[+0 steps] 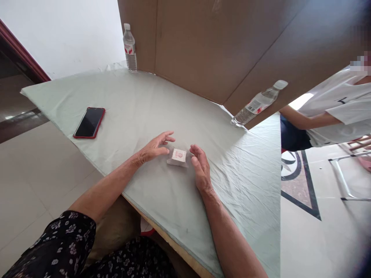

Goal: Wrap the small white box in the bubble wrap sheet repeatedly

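Note:
A small pale block (179, 155) with a reddish print on top lies on the cloth-covered table, with what looks like clear wrapping around its base. My left hand (156, 147) is just left of the block, fingers apart, holding nothing. On the other side, my right hand (200, 166) is held with its palm turned toward the block, its fingers slightly curved and the thumb apart from them. A gap shows between the right hand and the block; the left thumb tip is very near the block's left edge.
A phone (89, 122) in a red case lies at the left. Brown cardboard panels (185, 50) stand at the back, with one water bottle (130, 48) at left and another bottle (259, 104) at right. A person (333, 108) is beyond the table's right side.

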